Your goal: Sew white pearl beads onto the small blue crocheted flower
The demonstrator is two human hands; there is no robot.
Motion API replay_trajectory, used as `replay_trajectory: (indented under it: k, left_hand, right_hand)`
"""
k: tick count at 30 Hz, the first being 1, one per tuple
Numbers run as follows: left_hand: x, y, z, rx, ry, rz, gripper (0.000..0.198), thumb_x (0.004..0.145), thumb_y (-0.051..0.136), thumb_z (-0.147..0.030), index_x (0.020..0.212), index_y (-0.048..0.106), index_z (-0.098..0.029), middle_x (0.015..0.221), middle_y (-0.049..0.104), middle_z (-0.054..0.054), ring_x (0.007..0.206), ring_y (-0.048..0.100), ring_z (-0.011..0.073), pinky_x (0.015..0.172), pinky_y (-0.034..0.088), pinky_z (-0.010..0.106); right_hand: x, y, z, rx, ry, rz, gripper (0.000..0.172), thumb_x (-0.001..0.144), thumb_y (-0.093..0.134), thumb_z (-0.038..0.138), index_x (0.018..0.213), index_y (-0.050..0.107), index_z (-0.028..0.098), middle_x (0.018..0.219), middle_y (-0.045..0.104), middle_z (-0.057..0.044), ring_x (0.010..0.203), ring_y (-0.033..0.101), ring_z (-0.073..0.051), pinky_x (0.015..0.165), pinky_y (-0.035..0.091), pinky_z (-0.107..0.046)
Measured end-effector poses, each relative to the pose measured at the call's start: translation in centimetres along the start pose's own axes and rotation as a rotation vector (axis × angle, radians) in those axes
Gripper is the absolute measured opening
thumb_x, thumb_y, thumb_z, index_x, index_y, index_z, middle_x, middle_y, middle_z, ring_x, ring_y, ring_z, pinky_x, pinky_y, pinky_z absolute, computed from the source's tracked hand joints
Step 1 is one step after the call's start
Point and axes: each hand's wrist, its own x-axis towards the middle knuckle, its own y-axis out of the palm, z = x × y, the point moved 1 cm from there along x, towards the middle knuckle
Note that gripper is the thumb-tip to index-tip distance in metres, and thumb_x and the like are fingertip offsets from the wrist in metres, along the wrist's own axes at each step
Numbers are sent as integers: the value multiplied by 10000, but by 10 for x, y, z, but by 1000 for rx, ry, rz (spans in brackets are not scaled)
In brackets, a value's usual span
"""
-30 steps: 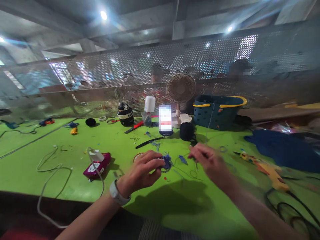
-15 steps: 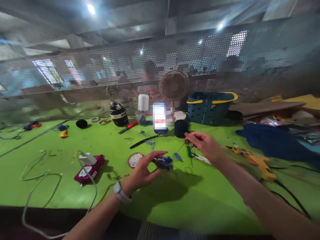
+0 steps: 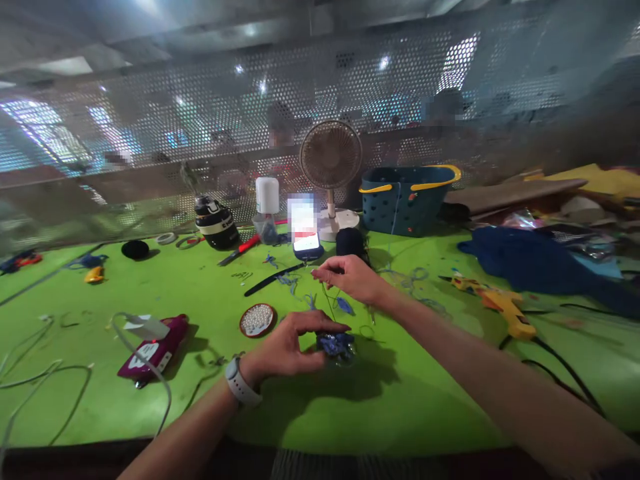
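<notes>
At near centre, holding blue beadwork [image 3: 339, 345] with curved fingers of the left hand [image 3: 290, 343]; farther off, apparently pinching thread [image 3: 331, 305] between fingertips of the right hand [image 3: 353, 279]. Might snap it by tugging hard.

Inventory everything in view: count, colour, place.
Table: 1, green, foreground
Beaded piece: 1, blue, front centre
Thread: 1, dark, centre
Dish: 1, red, left of centre
Beads: many, white, in dish
Scraps: several, blue, centre
Fan: 1, brownish, back centre
Phone: 1, white-screened, before fan
Container: 1, white, left of phone
Basket: 1, teal, right of fan
Glue gun: 1, yellow, right
Cloth: 1, blue, far right
Bottle: 1, black, back left
Case: 1, purple, left
Plug: 1, white, on case
Mesh panel: 1, grey, background
Watch: 1, white, left wrist
Left hand: 1, bare, at beaded piece
Right hand: 1, bare, fingers pinched on thread
</notes>
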Motion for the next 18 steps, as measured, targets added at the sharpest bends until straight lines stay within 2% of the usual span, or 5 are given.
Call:
replay_trajectory:
  k: [5, 9, 12, 16, 18]
  left_hand:
    - [-3, -5, 11, 7, 36, -135, 478, 718, 625, -61, 1177, 643, -194, 999, 704, 86, 873, 656, 211, 785, 532, 359]
    - [-8, -8, 19, -75, 40, -247, 506, 702, 621, -27, 1175, 639, -205, 1030, 688, 90, 931, 641, 224, 816, 519, 363]
    - [-11, -7, 22, -134, 21, -260, 500, 718, 627, -29, 1177, 638, -228, 1055, 679, 83, 974, 628, 226, 843, 505, 361]
    - [-10, -8, 22, -150, 20, -285, 463, 727, 631, -42, 1153, 647, -223, 1031, 677, 78, 954, 629, 220, 851, 498, 371]
    - [-9, -8, 21, -149, 23, -291, 445, 734, 628, -48, 1147, 646, -215, 1025, 675, 82, 953, 629, 220, 852, 497, 377]
  right_hand:
    - [-25, -27, -5, -151, 61, -216, 221, 829, 617, 387, 791, 671, 177, 834, 676, -58, 728, 599, -169, 656, 443, -291]
    - [-40, -35, -19, -10, 256, -149, 353, 817, 615, 477, 639, 616, 172, 644, 636, -36, 570, 552, -134, 558, 418, -269]
    - [-43, -32, -27, 148, 324, -121, 293, 805, 630, 430, 682, 639, 164, 685, 649, -35, 572, 549, -117, 554, 419, -257]
    - [-47, -29, -32, 150, 266, -202, 121, 783, 647, 295, 802, 665, 176, 751, 655, -29, 632, 557, -126, 564, 417, -256]
    - [-51, -27, -32, 103, 214, -103, 97, 785, 651, 266, 826, 678, 183, 791, 666, -35, 664, 565, -135, 587, 429, -263]
